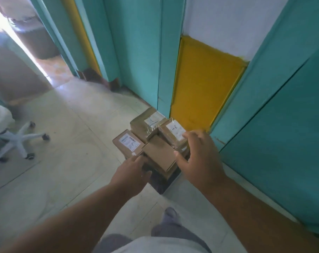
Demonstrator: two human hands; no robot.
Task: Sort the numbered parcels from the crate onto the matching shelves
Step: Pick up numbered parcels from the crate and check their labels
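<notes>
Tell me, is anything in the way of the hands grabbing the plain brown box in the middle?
Nothing visible is. The right hand and left hand flank the plain brown cardboard box, which lies on top of the pile.

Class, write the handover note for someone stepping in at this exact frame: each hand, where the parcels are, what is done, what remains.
Left hand: curled at the near left edge of the parcel pile; grip unclear.
Right hand: fingers spread, closing on the parcel marked 6.
Parcels: all heaped on the dark crate on the floor by the teal wall, including a plain box in the middle and a labelled box at left.
Done: nothing visibly shelved.
Left: lift, read numbers, shelve each. No shelves in view.
</notes>
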